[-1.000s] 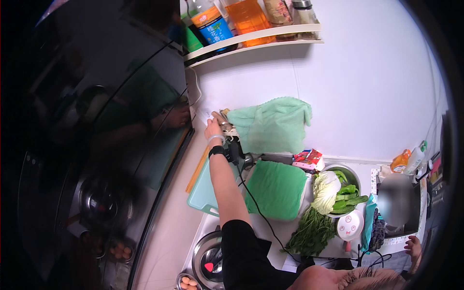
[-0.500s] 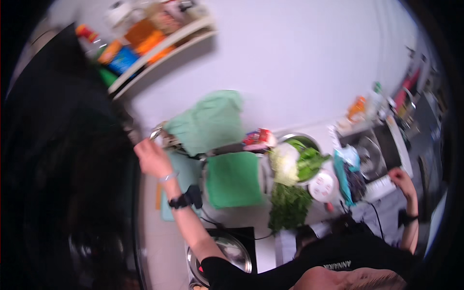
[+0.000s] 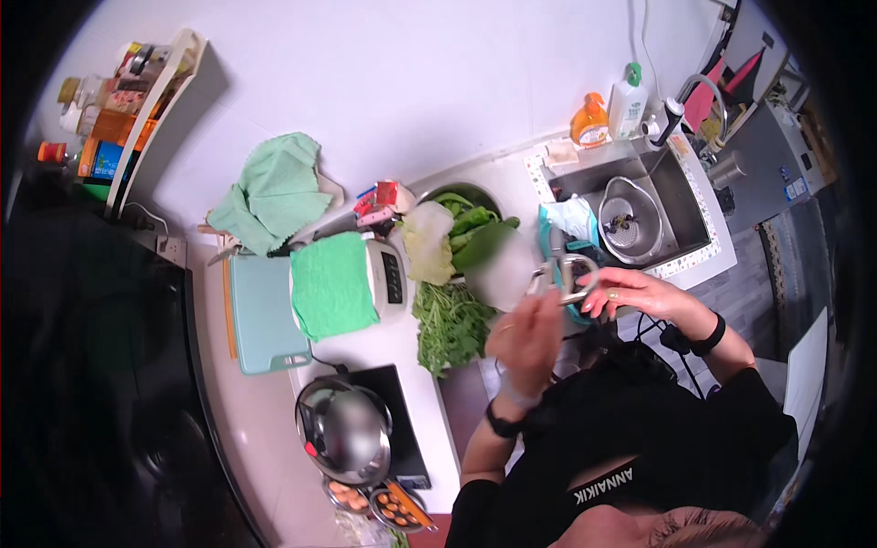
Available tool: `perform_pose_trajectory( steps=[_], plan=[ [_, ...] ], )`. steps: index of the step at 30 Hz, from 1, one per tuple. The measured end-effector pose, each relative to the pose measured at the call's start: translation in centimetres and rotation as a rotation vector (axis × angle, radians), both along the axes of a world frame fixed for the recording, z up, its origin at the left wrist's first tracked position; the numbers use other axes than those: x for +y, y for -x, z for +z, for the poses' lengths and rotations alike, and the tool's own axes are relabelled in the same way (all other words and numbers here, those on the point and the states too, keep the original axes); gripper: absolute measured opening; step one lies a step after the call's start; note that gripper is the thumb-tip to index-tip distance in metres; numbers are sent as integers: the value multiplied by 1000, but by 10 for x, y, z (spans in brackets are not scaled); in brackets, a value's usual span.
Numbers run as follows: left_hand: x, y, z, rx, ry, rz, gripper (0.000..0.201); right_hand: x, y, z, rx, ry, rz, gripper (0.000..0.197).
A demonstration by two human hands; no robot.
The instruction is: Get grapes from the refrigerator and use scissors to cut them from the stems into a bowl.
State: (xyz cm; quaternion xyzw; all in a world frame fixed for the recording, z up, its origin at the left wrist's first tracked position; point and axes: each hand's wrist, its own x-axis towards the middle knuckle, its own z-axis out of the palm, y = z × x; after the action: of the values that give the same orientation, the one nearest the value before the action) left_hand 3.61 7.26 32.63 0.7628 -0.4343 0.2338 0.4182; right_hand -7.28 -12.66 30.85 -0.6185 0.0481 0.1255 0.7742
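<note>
A pair of metal scissors with looped handles is in front of me, near the sink's left side. My left hand, blurred by motion, is closed at the scissors' left side. From the right, my right hand reaches to the handle loop with its fingers apart, the fingertips close to or touching the loop. Behind the scissors lies a blue-and-white plastic bag, partly covered. A blurred pale round thing is left of them, beside leafy greens and a pale cabbage.
A metal strainer sits in the sink. Green vegetables fill a bowl at the back. On the left are an appliance under a green cloth, a cutting board and a lidded pan on the cooktop.
My left hand has moved from beside the cutting board at the far left to my front, now with scissors. My right hand has come in toward them. The view has swung right.
</note>
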Motion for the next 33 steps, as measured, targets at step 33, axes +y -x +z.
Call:
perform_pose_trajectory(
  steps=[33],
  plan=[
    [-99,115,-239,681,-82,568,22,-162,93,-95,186,518,399,50]
  ],
)
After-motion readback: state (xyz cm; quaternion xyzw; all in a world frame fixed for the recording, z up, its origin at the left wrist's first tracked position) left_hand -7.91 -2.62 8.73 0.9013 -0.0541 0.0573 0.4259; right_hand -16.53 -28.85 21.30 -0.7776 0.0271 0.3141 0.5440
